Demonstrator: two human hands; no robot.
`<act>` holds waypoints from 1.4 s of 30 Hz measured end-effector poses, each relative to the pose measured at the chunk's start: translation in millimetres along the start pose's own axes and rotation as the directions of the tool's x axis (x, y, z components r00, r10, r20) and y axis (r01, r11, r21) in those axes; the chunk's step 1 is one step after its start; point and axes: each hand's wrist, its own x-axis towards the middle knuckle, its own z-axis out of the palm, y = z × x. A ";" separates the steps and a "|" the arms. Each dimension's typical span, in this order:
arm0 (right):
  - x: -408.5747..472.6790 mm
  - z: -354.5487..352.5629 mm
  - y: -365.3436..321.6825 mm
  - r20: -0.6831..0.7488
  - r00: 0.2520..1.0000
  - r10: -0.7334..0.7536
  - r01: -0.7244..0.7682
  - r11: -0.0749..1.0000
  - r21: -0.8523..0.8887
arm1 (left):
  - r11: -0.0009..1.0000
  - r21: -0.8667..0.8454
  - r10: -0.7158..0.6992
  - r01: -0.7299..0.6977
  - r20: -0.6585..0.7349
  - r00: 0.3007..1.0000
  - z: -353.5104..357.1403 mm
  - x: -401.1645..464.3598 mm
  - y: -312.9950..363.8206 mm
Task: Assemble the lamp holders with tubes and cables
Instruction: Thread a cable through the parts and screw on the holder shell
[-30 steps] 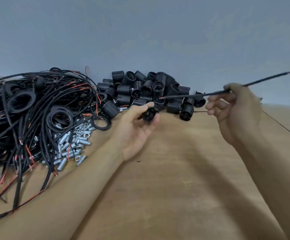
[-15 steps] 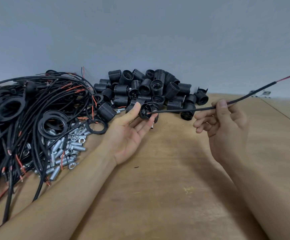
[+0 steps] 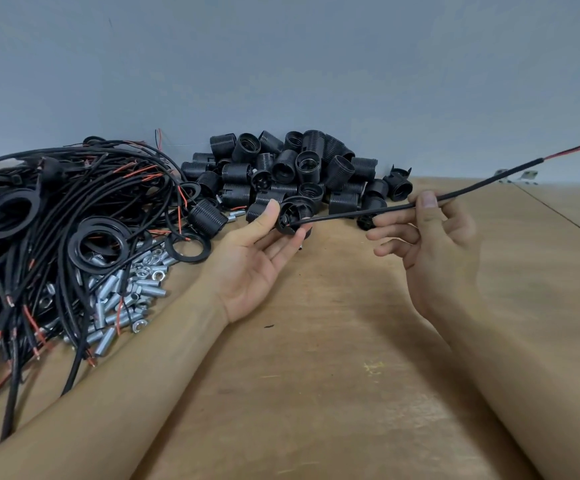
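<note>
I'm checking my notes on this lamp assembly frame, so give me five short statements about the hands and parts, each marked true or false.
1. The left hand holds a black lamp holder part. True.
2. The right hand pinches a metal tube. False: it pinches a black cable.
3. The cable's near end meets the lamp holder part. True.
4. The metal tubes lie to the right of the right hand. False: they lie on the left, beside the pile of cables.
5. The pile of lamp holders sits against the wall. True.
</note>
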 end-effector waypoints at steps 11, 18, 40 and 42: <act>3.0 -3.0 1.1 -0.015 0.999 0.042 -0.040 0.996 0.081 | 1.000 -0.003 0.003 -0.003 -0.014 1.000 1.3 -2.0 2.5; 2.9 -2.4 1.4 0.002 1.000 0.020 -0.020 0.999 0.034 | 1.000 0.018 -0.014 0.014 -0.009 1.000 1.6 -2.8 1.2; -2.3 0.4 0.6 0.040 0.997 0.062 -0.061 0.998 -0.028 | 0.940 0.261 0.247 -0.219 -0.078 0.966 3.0 0.3 -5.2; -4.3 0.6 1.0 0.120 0.984 0.134 -0.139 0.990 0.026 | 0.915 0.264 0.340 -0.305 -0.099 0.935 2.7 0.8 -4.1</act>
